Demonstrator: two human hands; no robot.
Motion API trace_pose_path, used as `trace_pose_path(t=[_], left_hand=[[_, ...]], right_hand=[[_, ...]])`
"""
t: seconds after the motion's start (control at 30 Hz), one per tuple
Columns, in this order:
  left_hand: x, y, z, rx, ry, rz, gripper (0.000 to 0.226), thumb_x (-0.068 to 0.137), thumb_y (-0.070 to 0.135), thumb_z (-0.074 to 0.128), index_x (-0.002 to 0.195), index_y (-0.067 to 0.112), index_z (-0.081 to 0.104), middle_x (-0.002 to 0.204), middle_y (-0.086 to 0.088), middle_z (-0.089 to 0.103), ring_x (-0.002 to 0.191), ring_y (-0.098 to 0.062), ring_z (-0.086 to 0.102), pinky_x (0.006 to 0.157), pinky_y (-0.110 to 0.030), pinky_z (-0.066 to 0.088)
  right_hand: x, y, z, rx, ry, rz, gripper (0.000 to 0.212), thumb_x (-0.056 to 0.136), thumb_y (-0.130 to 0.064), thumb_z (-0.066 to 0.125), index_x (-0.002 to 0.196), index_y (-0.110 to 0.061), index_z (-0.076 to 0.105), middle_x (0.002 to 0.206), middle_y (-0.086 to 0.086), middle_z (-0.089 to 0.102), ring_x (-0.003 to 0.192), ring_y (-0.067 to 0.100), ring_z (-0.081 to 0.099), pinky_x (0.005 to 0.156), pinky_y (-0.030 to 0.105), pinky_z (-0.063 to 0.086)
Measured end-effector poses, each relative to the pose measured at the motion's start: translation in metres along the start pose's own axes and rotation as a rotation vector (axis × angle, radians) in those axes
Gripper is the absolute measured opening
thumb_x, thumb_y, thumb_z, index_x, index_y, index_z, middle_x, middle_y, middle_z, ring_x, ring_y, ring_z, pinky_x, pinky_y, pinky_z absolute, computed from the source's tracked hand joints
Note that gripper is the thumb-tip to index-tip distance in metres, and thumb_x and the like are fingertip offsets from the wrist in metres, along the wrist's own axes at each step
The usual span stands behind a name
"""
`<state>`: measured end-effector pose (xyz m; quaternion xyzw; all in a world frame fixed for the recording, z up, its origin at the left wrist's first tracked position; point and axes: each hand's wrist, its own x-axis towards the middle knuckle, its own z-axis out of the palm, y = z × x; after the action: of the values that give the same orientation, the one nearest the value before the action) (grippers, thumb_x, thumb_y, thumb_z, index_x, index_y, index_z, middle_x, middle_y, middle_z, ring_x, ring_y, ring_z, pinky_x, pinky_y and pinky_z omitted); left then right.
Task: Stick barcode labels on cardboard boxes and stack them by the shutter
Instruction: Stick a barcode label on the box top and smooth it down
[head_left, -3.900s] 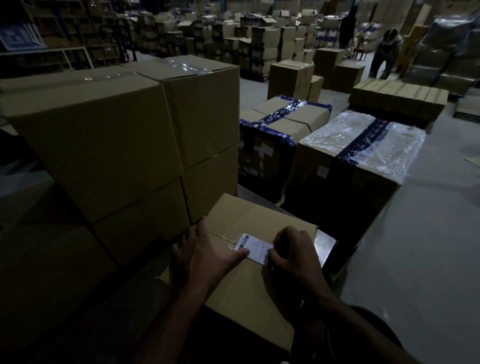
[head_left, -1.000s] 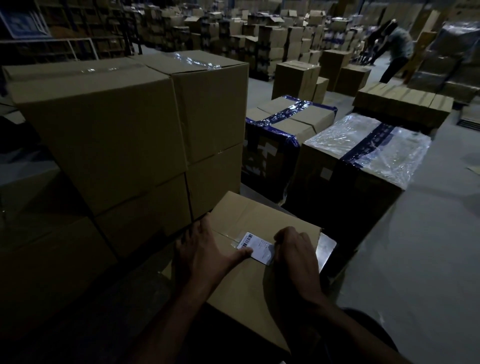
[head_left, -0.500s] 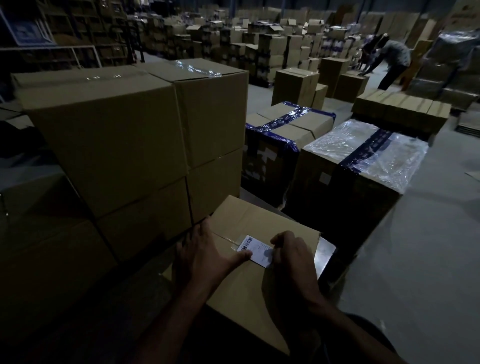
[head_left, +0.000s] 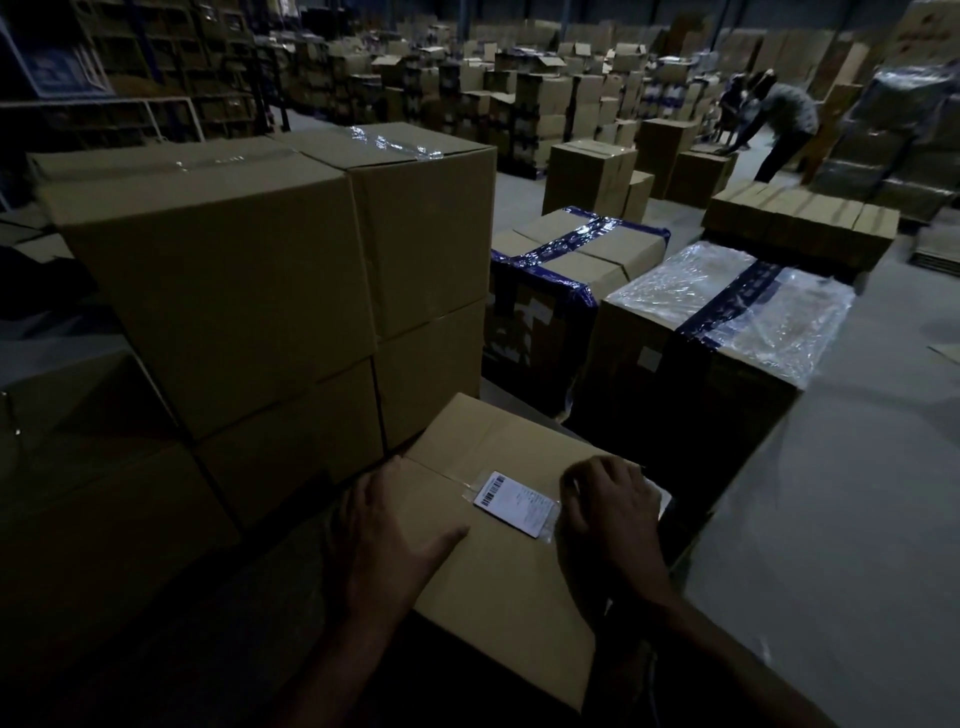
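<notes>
A cardboard box (head_left: 519, 587) lies right in front of me, its top facing up. A white barcode label (head_left: 515, 502) is stuck across its centre seam under clear tape. My left hand (head_left: 387, 538) rests flat on the box's left part, with the thumb stretched toward the label but short of it. My right hand (head_left: 613, 512) sits just right of the label with bent fingers, fingertips down on the box top and nothing visible in it. Two stacks of plain brown boxes (head_left: 223, 291) stand close on the left.
Ahead are a blue-taped box (head_left: 576, 260) and a plastic-wrapped box (head_left: 727, 312). Bare grey floor (head_left: 857, 493) stretches to the right. A row of small boxes (head_left: 800, 228) and many stacked cartons fill the background. A person (head_left: 779, 124) bends over boxes at the far right.
My right hand has slid off the label to its right, so the whole label shows. My left thumb has drawn back from the label's left edge. The far person has shifted.
</notes>
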<state>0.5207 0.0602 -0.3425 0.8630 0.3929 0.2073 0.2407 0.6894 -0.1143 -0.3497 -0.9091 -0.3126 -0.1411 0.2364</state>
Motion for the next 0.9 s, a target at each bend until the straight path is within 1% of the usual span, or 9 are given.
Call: trace_pose_path(t=[0.13,0.2,0.27,0.4,0.5,0.6,0.7,0.83,0.9], left_hand=[[-0.01,-0.001,-0.007,0.043,-0.034,-0.029,0.118,0.06,0.082,0.066,0.155,0.03,0.019,0.154,0.0,0.034,0.141,-0.025,0.028,0.111,-0.044,0.027],[-0.008,0.001,-0.014,0.059,-0.05,-0.052,0.122,0.059,0.08,0.07,0.156,0.03,0.015,0.155,-0.001,0.03,0.141,-0.026,0.026,0.109,-0.044,0.029],[-0.006,0.001,-0.018,-0.01,-0.086,-0.114,0.123,0.058,0.075,0.076,0.155,0.03,0.016,0.156,-0.005,0.026,0.141,-0.028,0.03,0.109,-0.045,0.031],[-0.007,0.001,-0.015,-0.036,-0.055,-0.078,0.122,0.044,0.086,0.069,0.145,0.029,0.031,0.143,-0.001,0.03,0.129,-0.028,0.042,0.101,-0.044,0.041],[-0.002,0.009,-0.01,0.05,-0.014,0.026,0.123,0.049,0.081,0.074,0.149,0.026,0.027,0.156,0.001,0.017,0.14,-0.026,0.022,0.108,-0.051,0.035],[0.006,0.013,-0.003,0.041,-0.069,0.075,0.123,0.053,0.081,0.073,0.151,0.029,0.019,0.159,0.006,0.009,0.144,-0.02,0.011,0.113,-0.05,0.031],[0.009,0.013,0.004,0.002,-0.11,0.075,0.117,0.055,0.081,0.071,0.15,0.029,0.027,0.158,0.006,0.015,0.145,-0.017,0.012,0.114,-0.047,0.031],[0.009,0.011,0.009,-0.008,-0.066,0.104,0.112,0.055,0.082,0.07,0.147,0.028,0.035,0.155,0.005,0.023,0.143,-0.016,0.016,0.112,-0.046,0.034],[0.008,0.01,0.009,0.002,-0.059,0.107,0.111,0.056,0.083,0.069,0.147,0.029,0.036,0.155,0.006,0.023,0.144,-0.015,0.015,0.112,-0.045,0.033]], right_hand=[[0.022,0.006,0.006,0.125,-0.01,-0.086,0.011,0.085,-0.03,0.058,0.092,-0.03,0.066,0.104,-0.01,0.062,0.107,0.015,0.055,0.096,0.045,0.04],[0.031,0.006,0.005,0.24,-0.006,-0.1,0.008,0.083,-0.027,0.068,0.091,-0.025,0.07,0.105,-0.006,0.062,0.108,0.018,0.052,0.091,0.039,0.042],[0.043,0.008,0.004,0.245,-0.035,-0.115,0.016,0.081,-0.035,0.07,0.093,-0.025,0.07,0.11,-0.005,0.058,0.11,0.016,0.044,0.087,0.033,0.041],[0.06,0.005,0.003,0.22,-0.184,-0.188,0.012,0.083,-0.027,0.072,0.095,-0.023,0.071,0.102,-0.007,0.061,0.095,0.006,0.045,0.079,0.032,0.047],[0.059,0.001,-0.006,0.208,-0.202,-0.192,0.009,0.086,-0.018,0.069,0.094,-0.019,0.074,0.097,-0.008,0.062,0.091,0.005,0.048,0.074,0.023,0.04],[0.039,0.001,-0.007,0.221,-0.26,-0.189,0.013,0.088,-0.031,0.061,0.088,-0.027,0.073,0.093,-0.012,0.063,0.089,0.007,0.056,0.075,0.025,0.047],[0.019,0.001,0.001,0.215,-0.246,-0.138,0.031,0.083,-0.049,0.046,0.093,-0.032,0.07,0.094,-0.013,0.056,0.095,0.011,0.051,0.082,0.026,0.043],[0.017,-0.006,0.0,0.144,-0.23,-0.12,0.034,0.078,-0.049,0.039,0.088,-0.032,0.067,0.091,-0.014,0.047,0.093,0.016,0.047,0.079,0.03,0.039],[0.02,-0.011,0.0,0.066,-0.247,-0.111,0.028,0.079,-0.046,0.044,0.089,-0.029,0.064,0.095,-0.008,0.049,0.095,0.02,0.045,0.077,0.031,0.031]])
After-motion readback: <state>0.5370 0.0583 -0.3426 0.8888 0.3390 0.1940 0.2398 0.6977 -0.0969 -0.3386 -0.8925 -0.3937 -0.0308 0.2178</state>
